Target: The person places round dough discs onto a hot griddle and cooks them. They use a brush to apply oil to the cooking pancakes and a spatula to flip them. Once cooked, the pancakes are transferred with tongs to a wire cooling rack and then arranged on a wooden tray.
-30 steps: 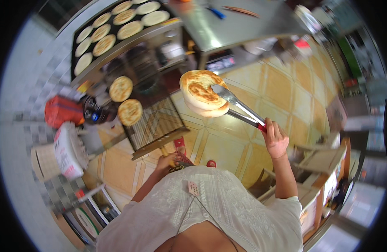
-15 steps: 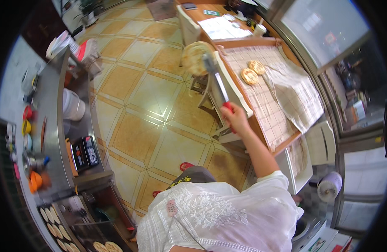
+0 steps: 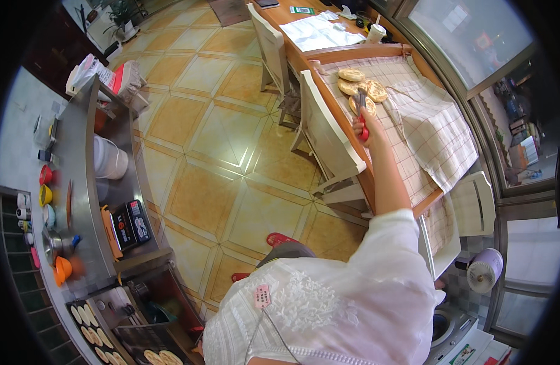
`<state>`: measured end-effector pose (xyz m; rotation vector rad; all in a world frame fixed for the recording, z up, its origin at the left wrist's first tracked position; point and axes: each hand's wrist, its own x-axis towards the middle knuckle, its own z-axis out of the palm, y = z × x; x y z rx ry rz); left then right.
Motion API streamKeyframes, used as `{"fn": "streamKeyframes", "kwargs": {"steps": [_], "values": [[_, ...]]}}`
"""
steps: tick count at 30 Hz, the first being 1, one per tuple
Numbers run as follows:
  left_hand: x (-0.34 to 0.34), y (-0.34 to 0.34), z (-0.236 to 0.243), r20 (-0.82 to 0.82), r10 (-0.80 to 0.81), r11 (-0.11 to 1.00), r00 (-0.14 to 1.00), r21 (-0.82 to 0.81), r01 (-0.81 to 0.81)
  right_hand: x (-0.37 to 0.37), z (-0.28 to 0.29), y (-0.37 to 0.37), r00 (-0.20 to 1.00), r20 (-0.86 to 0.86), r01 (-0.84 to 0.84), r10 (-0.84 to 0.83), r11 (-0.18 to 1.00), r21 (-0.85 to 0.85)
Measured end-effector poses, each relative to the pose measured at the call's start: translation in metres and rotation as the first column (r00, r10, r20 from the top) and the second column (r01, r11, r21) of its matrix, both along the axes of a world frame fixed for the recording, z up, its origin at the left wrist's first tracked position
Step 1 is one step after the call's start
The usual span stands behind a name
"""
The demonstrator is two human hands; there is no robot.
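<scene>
1. Writing first: a pink tag [image 3: 262, 296] with dark print at six o'clock, a black scale [image 3: 131, 223] with lettering near half past eight, and at twelve a green-and-white card [image 3: 302, 10], too small to read!
2. Between one and two, flatbreads [image 3: 375, 91]: four visible, round, golden, brown-blotched, bunched on checked cloth [image 3: 407, 164].
3. Right hand [image 3: 367, 132], two o'clock: fingers curled firmly around red-handled tongs [image 3: 361, 100], tips right at the breads; whether they're pinching one, I can't tell.
4. Left-hand fingers? Can't tell.

Glossy tiled floor [image 3: 201, 198], pale chairs [image 3: 326, 128]
</scene>
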<state>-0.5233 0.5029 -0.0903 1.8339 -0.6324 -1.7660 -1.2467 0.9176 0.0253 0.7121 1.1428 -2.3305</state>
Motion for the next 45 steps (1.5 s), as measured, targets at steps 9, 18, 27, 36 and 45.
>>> {"fn": "streamKeyframes", "kwargs": {"steps": [9,18,27,36,45], "values": [[0.093,0.025,0.002,-0.125,-0.047,0.991,0.991,-0.129,0.031,0.244,0.081,-0.284,0.273,-0.319,-0.730,0.907,0.412,0.545],[0.068,0.029,0.016,-0.363,0.403,0.910,0.840,0.063,-0.410,0.519,0.021,-0.564,-0.885,0.019,-0.328,0.465,-0.653,0.683],[0.067,0.027,-0.004,-0.380,0.352,0.936,0.855,0.116,-0.333,0.670,-0.039,-0.645,-0.993,0.098,-0.005,0.059,-0.878,0.478],[0.086,0.019,0.019,-0.489,0.322,0.946,0.811,0.142,-0.290,0.726,-0.014,-0.672,-0.964,-0.060,-0.256,0.259,-0.845,0.470],[0.084,0.018,-0.008,-0.510,0.305,0.951,0.804,0.211,-0.227,0.727,-0.006,-0.664,-0.939,0.119,-0.187,0.323,-0.768,0.612]]}}
